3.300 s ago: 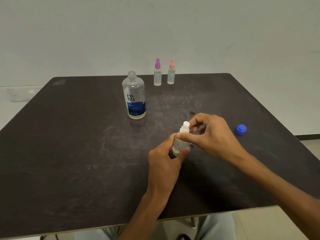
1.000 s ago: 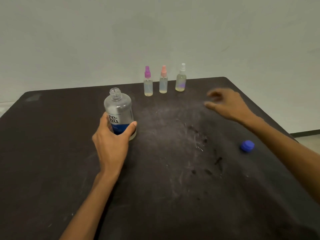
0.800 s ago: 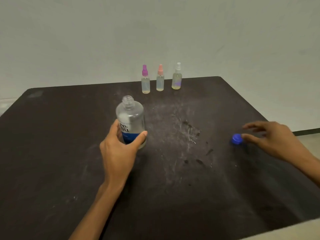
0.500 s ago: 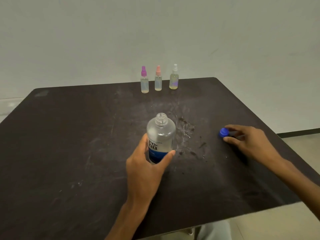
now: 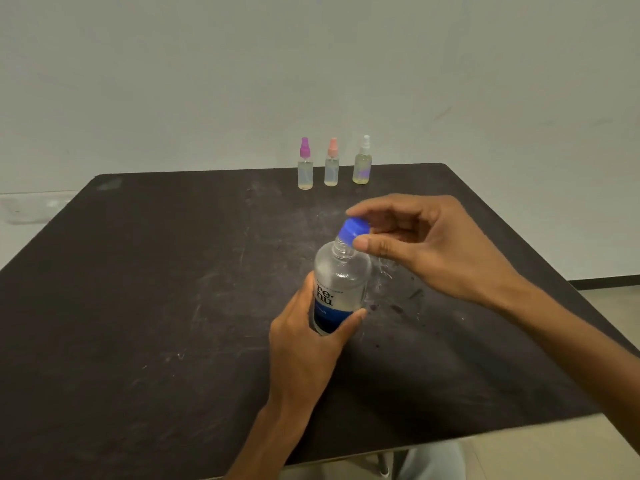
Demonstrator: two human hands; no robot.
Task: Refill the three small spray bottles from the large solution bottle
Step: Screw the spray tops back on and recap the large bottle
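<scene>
Over the dark table [image 5: 173,306], hands [image 5: 426,247] cap the solution bottle [image 5: 341,282].

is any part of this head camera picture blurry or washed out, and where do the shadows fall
Head view: right hand and blue cap are slightly motion-smeared; the three spray bottles at the far edge look soft. Lighting is flat and dim with no harsh glare; only a faint sheen on the large bottle. Soft shadows lie on the table under both arms; the table edges bow from wide-angle distortion.

A scuffed dark table [image 5: 156,306] stands against a plain pale wall [image 5: 311,64].
</scene>
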